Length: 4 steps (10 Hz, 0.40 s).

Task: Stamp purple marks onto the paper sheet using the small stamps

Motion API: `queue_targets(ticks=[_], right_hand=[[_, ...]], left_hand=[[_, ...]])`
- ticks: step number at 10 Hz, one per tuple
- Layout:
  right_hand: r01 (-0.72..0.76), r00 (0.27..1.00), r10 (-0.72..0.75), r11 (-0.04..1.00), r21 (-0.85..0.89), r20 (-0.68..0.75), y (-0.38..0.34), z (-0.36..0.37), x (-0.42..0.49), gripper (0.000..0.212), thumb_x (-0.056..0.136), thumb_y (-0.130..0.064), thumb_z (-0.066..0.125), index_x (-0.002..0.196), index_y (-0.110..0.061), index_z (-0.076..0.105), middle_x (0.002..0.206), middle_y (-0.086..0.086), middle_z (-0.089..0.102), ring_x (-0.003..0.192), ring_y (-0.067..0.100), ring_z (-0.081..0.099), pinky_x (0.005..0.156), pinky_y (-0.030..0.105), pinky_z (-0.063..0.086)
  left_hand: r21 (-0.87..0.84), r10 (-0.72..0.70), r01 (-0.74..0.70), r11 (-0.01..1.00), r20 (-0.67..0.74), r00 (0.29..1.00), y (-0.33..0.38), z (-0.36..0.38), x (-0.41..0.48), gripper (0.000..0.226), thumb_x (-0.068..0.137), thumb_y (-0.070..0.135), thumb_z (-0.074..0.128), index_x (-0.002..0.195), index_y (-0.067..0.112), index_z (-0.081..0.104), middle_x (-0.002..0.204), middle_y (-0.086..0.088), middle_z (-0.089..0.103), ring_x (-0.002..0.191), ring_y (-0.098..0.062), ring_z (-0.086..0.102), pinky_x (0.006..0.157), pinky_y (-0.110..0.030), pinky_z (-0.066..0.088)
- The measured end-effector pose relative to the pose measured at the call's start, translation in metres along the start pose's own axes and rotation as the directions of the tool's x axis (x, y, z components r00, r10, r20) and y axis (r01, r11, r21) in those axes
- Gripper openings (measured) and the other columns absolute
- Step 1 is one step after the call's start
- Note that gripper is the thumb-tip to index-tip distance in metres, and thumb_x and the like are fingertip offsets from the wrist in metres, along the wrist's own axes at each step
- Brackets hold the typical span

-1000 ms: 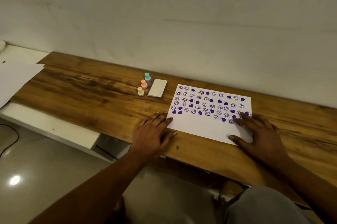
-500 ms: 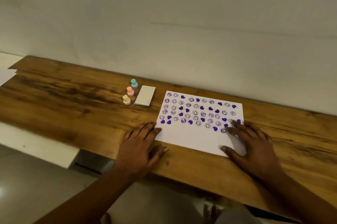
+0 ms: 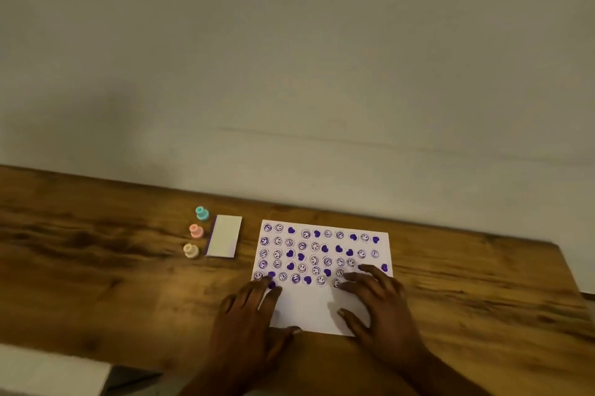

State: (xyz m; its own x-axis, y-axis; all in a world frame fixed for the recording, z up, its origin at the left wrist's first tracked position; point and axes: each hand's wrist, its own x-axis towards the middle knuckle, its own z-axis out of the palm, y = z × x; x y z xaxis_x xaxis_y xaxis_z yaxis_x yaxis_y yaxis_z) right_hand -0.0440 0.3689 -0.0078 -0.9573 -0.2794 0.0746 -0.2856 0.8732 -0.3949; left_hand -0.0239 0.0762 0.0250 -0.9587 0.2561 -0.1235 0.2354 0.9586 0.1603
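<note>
A white paper sheet (image 3: 322, 305) lies on the wooden table (image 3: 112, 266), its upper part covered with purple smiley and heart marks. My left hand (image 3: 248, 318) lies flat on the sheet's lower left corner, fingers spread, holding nothing. My right hand (image 3: 380, 305) rests flat on the sheet's lower right part, fingers apart, covering some marks. Three small stamps stand in a column left of the sheet: teal (image 3: 202, 213), pink (image 3: 196, 230) and cream (image 3: 191, 250). A closed white ink pad (image 3: 224, 235) with a purple edge lies beside them.
A plain pale wall runs along the table's far edge. The table's right end (image 3: 570, 270) is in view. A white surface (image 3: 48, 370) sits below the table's front edge at lower left.
The camera has tilted up and shifted, so the table sits lower in view. Both hands have slid farther onto the sheet; the left now covers its lower left corner.
</note>
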Motion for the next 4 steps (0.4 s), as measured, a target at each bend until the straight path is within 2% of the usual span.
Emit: queue_targets(ticks=[1, 2, 3, 4], right_hand=[[-0.116, 0.984, 0.121, 0.992, -0.041, 0.133, -0.023, -0.02, 0.006, 0.047, 0.091, -0.055, 0.061, 0.135, -0.038, 0.064, 0.148, -0.012, 0.058, 0.149, 0.022, 0.04, 0.111, 0.053, 0.042], [-0.338, 0.866, 0.359, 0.933, -0.12, 0.349, -0.054, -0.044, 0.013, 0.065, 0.093, -0.059, 0.06, 0.152, -0.039, 0.044, 0.166, -0.008, 0.036, 0.158, 0.023, 0.019, 0.123, 0.05, 0.024], [-0.492, 0.746, 0.491, 0.862, -0.124, 0.45, -0.096, -0.076, 0.011, 0.086, 0.091, -0.062, 0.064, 0.162, -0.032, 0.027, 0.173, -0.001, 0.019, 0.161, 0.029, 0.008, 0.126, 0.053, 0.02], [-0.541, 0.664, 0.516, 0.831, -0.129, 0.541, -0.132, -0.114, 0.017, 0.095, 0.092, -0.066, 0.062, 0.166, -0.026, 0.018, 0.175, 0.004, 0.009, 0.162, 0.031, 0.002, 0.127, 0.055, 0.02]], left_hand=[[-0.095, -0.042, 0.072, 0.993, 0.288, 0.957, 0.02, -0.024, 0.01, 0.09, 0.094, 0.086, 0.025, 0.165, 0.031, 0.032, 0.174, 0.001, 0.022, 0.16, -0.023, 0.022, 0.125, -0.05, 0.025], [-0.104, -0.071, 0.131, 0.986, 0.452, 0.889, 0.032, -0.046, 0.011, 0.088, 0.097, 0.082, 0.02, 0.169, 0.033, 0.01, 0.177, 0.003, -0.002, 0.163, -0.019, -0.002, 0.128, -0.048, 0.013], [-0.13, -0.132, 0.227, 0.965, 0.507, 0.852, 0.039, -0.087, -0.01, 0.087, 0.098, 0.081, 0.02, 0.169, 0.031, 0.011, 0.177, 0.003, -0.003, 0.163, -0.019, -0.003, 0.127, -0.049, 0.019], [-0.121, -0.114, 0.209, 0.97, 0.533, 0.839, 0.042, -0.133, -0.02, 0.09, 0.097, 0.082, 0.018, 0.169, 0.029, 0.01, 0.177, 0.003, -0.005, 0.163, -0.021, -0.003, 0.125, -0.049, 0.024]])
